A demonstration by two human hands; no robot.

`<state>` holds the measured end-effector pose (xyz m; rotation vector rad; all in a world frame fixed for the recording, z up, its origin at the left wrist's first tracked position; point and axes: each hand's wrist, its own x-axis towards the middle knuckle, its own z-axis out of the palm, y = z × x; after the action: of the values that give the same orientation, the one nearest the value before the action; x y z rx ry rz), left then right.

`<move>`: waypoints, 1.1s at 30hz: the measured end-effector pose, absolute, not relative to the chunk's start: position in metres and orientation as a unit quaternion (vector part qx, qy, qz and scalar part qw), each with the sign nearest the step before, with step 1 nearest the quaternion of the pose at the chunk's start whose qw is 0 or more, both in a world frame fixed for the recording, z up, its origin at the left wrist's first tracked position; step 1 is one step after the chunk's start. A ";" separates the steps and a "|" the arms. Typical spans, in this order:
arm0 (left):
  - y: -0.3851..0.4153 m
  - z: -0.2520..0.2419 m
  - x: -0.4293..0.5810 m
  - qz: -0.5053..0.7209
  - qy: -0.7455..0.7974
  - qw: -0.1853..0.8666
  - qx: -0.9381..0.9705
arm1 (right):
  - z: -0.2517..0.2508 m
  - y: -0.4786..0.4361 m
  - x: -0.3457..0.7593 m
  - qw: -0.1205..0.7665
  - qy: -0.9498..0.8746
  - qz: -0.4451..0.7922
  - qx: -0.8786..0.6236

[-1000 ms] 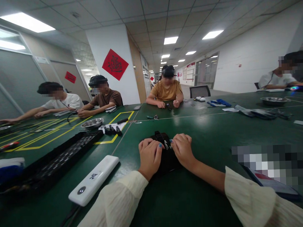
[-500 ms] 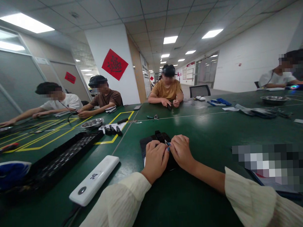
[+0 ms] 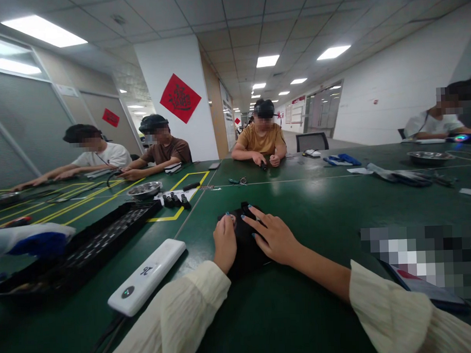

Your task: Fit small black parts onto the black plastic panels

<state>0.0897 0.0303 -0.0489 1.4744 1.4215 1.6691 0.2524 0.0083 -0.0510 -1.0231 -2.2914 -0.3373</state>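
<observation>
Two cream sleeves (image 3: 178, 312), nearest, lying over a green table (image 3: 321, 307). One white oblong device (image 3: 148, 277), hand-marked, cable at its near end, beside the left sleeve. One flat item (image 3: 436, 289), partly pixelated, right of the right forearm. One left hand (image 3: 225, 244), fingers curled, thumb raised, at the left edge of the black item; whether it grips anything cannot be told. One right hand (image 3: 274, 236), open, fingers spread across the right part of the same item, blue polish on the nails. One black item (image 3: 244, 240), flat on the table between and under the hands, a strap-like piece at its far edge; details too dark to tell. One long black tray (image 3: 106, 237) of small pieces, to the left, a blue-and-white bundle (image 3: 40, 242) by its near end. Several black parts (image 3: 176, 201) on white paper; one metal bowl (image 3: 143, 194) just beyond the tray. One pair of green-handled pliers (image 3: 238, 181), beyond the black item. Four seated people: mustard shirt (image 3: 259, 139) opposite, brown (image 3: 176, 148) and white (image 3: 115, 155) at left, white (image 3: 434, 124) at far right. One red diamond sheet (image 3: 179, 98) on a white pillar (image 3: 165, 58).
</observation>
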 end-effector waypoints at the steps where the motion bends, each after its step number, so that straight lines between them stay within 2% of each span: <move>1: 0.032 -0.050 0.089 0.621 0.514 0.271 0.526 | -0.051 0.009 0.252 0.301 -0.861 -0.127 -0.389; 4: 0.035 -0.051 0.088 0.635 0.495 0.307 0.507 | -0.051 0.009 0.251 0.313 -0.859 -0.129 -0.384; 22: 0.035 -0.049 0.083 0.645 0.550 0.239 0.473 | -0.038 0.027 0.273 0.345 -0.805 -0.148 -0.460; 25: 0.037 -0.052 0.082 0.643 0.550 0.242 0.474 | -0.035 0.030 0.279 0.347 -0.805 -0.120 -0.466; 33: 0.037 -0.050 0.085 0.639 0.559 0.273 0.453 | -0.021 0.027 0.278 0.252 -0.810 -0.095 -0.520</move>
<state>0.0847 0.0369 -0.0505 1.2180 1.5041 1.7205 0.2778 0.0265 -0.0210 -1.4143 -2.2040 -0.2591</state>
